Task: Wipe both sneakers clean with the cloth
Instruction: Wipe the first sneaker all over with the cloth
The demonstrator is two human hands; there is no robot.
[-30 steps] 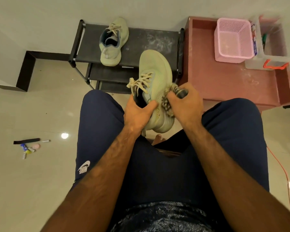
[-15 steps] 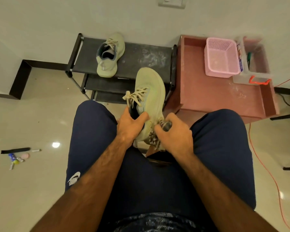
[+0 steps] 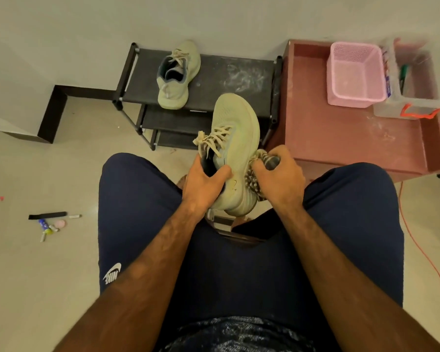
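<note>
two sneakers: one point(image 3: 233, 153) above the lap, left hand point(image 3: 203, 185) grip inside its collar; right hand point(image 3: 277, 177) grip clenched on one cloth point(image 3: 255, 177) against its side. second sneaker point(image 3: 177, 74) on rack point(image 3: 226, 80).

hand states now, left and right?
Left hand: closed on the sneaker, gripping at its opening.
Right hand: closed on the cloth.

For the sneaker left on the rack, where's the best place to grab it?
Grip the second sneaker by its collar and heel, from above on the near side. It sits upright on the shoe rack, opening facing up and heel towards the person, overhanging the front edge.
</note>
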